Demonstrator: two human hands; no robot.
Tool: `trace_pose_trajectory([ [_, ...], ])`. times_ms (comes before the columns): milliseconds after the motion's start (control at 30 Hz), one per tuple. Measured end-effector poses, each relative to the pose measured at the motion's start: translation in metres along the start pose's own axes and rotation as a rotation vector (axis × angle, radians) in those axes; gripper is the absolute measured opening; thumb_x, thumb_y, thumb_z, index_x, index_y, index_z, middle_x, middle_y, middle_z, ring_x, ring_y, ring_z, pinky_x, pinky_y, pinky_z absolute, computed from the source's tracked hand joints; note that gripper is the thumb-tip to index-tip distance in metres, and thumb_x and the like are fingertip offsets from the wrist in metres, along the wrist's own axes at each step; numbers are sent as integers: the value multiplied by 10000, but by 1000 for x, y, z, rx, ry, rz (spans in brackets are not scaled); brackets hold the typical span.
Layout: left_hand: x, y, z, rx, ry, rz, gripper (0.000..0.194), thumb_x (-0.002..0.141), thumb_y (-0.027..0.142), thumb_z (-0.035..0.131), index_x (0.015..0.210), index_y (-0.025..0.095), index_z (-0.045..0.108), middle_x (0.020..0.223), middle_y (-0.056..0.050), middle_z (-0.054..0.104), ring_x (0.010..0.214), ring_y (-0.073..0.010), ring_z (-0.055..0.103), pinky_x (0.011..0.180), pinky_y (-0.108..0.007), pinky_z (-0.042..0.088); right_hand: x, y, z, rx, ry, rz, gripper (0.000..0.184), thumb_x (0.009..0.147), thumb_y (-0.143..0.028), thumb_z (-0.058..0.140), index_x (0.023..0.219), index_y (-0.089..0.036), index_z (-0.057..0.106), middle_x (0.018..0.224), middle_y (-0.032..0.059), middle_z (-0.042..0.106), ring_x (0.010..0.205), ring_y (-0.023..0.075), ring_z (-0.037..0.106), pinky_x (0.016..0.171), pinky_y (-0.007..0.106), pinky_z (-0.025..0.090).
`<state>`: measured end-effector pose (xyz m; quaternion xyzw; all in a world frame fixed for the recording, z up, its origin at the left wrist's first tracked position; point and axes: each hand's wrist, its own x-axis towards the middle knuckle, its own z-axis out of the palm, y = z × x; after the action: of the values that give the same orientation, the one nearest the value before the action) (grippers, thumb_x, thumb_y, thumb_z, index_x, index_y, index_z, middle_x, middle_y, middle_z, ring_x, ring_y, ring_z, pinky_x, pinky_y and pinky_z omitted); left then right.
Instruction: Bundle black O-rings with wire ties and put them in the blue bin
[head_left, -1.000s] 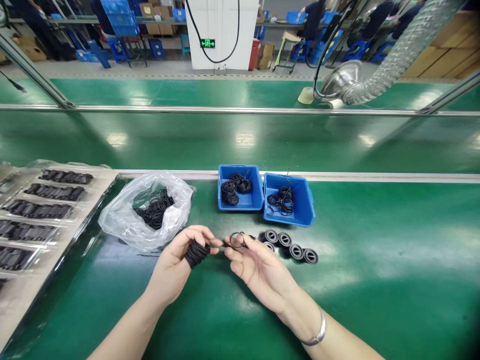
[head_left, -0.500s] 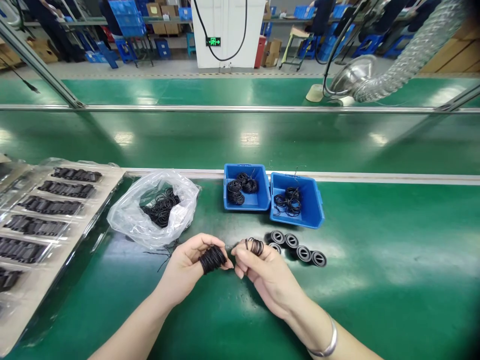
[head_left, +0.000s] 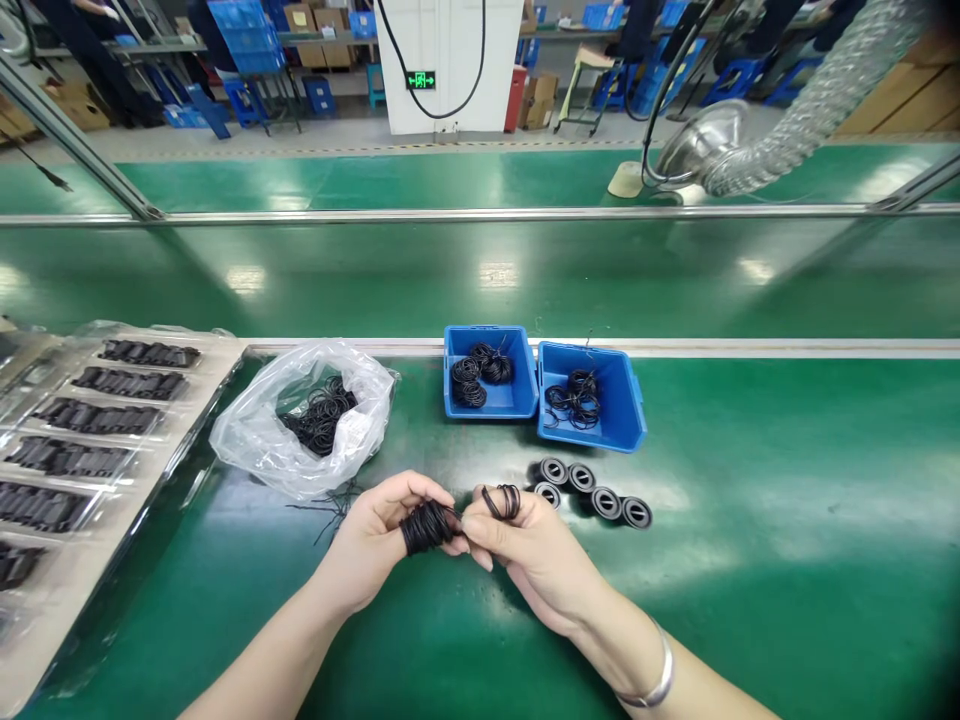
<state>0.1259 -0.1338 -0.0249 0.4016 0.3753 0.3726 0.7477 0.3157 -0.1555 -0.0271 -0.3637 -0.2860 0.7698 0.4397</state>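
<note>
Rings (head_left: 424, 528) held in the curled left hand (head_left: 375, 525), above the surface (head_left: 765, 500) short of its far edge, stack sideways toward the right hand (head_left: 532, 545), whose pinched grip meets their right end.

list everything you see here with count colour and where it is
loop bundle: one, black, held in left hand
small loops: several, black, on right hand
bag: one, clear, left of bins, holding black loops
bins: two, blue, centre, black coils inside
round parts: five visible, black, below right bin
part rows: at least six, black, far left
table: one, green, under bins and bag
duct: one, silver, upper right
pillar: one, white, top centre
exit sign: one, green, on pillar
stools, boxes, people: several, mixed colours, background
bracelet: one, silver, right wrist
hands: two, bare, lower centre
</note>
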Motion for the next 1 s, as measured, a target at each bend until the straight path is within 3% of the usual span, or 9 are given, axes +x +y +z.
trace_pose_trajectory([
  [200,1,3,6,-59,29,5,128,800,195,802,889,148,723,776,-29,747,694,-148,733,703,-244,599,0,2,-2,80,-19,71,228,812,-308,803,728,-131,687,686,29,652,555,86,445,566,256,270],
  [367,1,3,6,-78,-1,41,97,810,179,787,882,163,725,834,-24,730,695,-148,722,704,-269,597,0,5,-2,220,-44,105,280,829,-273,793,650,-136,627,528,-62,387,582,106,441,554,243,290],
  [433,1,3,5,-83,-5,51,90,822,174,775,893,166,720,848,-29,725,709,-149,717,709,-270,588,-1,5,-2,287,-32,120,255,843,-260,786,681,-135,633,532,-77,345,562,92,403,549,231,316],
  [500,1,4,4,-88,1,63,69,849,176,746,907,170,709,875,-36,717,724,-148,711,717,-271,577,0,4,-2,370,10,110,187,858,-250,773,754,-138,666,574,-65,420,554,77,394,562,220,364],
  [633,2,5,1,-75,41,93,51,875,184,717,922,174,700,959,-36,682,742,-150,707,735,-286,567,2,-2,-5,477,123,29,144,845,-286,779,849,-156,718,929,37,666,789,130,613,655,244,489],
  [733,1,4,0,-47,65,95,69,869,199,726,929,169,713,914,-36,684,747,-159,707,744,-296,569,3,-6,-8,464,129,9,176,839,-317,780,856,-148,733,1123,107,694,979,211,669,736,280,533],
  [800,1,3,0,-33,68,82,96,864,214,735,945,164,722,862,-42,697,750,-171,711,738,-299,574,2,-7,-8,428,117,-6,157,846,-306,774,850,-153,738,1159,120,698,1007,222,671,761,292,536],
  [900,1,2,2,-10,67,73,103,860,224,738,947,170,731,872,-44,702,758,-185,724,734,-307,583,2,-7,-6,274,96,-26,147,863,-308,758,830,-165,742,916,60,712,791,153,648,679,261,494],
  [1000,2,0,1,51,48,82,71,877,213,713,938,186,736,895,-31,682,764,-181,726,757,-311,586,1,-3,-4,12,112,-93,182,844,-330,775,760,-172,749,661,-10,601,615,108,515,615,254,410],
])
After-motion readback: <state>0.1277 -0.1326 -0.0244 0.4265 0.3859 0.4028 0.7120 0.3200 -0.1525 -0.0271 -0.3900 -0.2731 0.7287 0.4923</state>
